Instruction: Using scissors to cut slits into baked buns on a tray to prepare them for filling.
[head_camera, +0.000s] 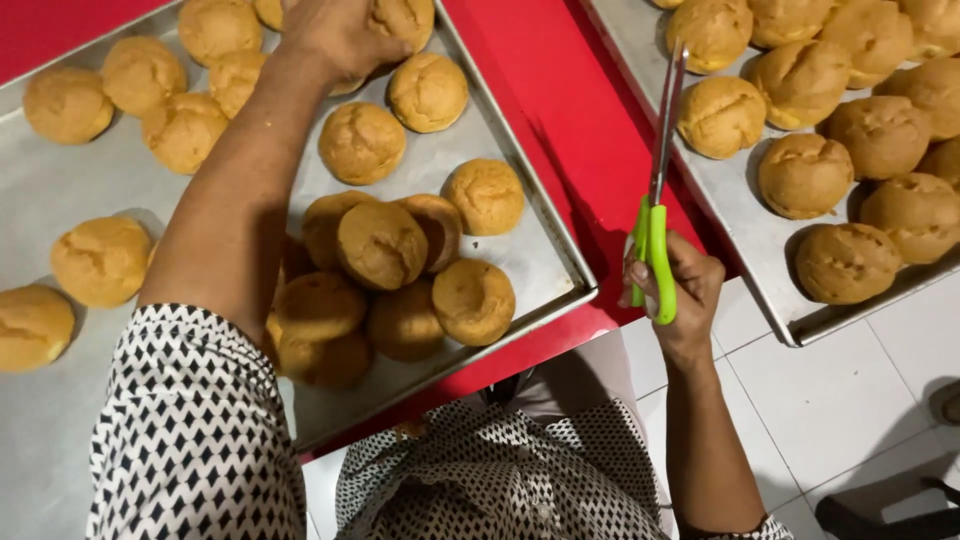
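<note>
Scissors (660, 190) green-handled, blades shut, upright.

Green-handled scissors (657, 190) (blades shut) upright; golden bun (404, 18) on tray.

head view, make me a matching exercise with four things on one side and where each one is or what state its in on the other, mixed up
Things:
1. scissors
2. left hand
3. pile of buns
4. right tray

Places or states:
A. on a bun at the far end of the left tray
B. heaped at the near corner of the left tray
C. held upright in the right hand, blades shut
D. filled with buns, partly over the white tiled floor

Pairs: 1-C, 2-A, 3-B, 4-D
</note>
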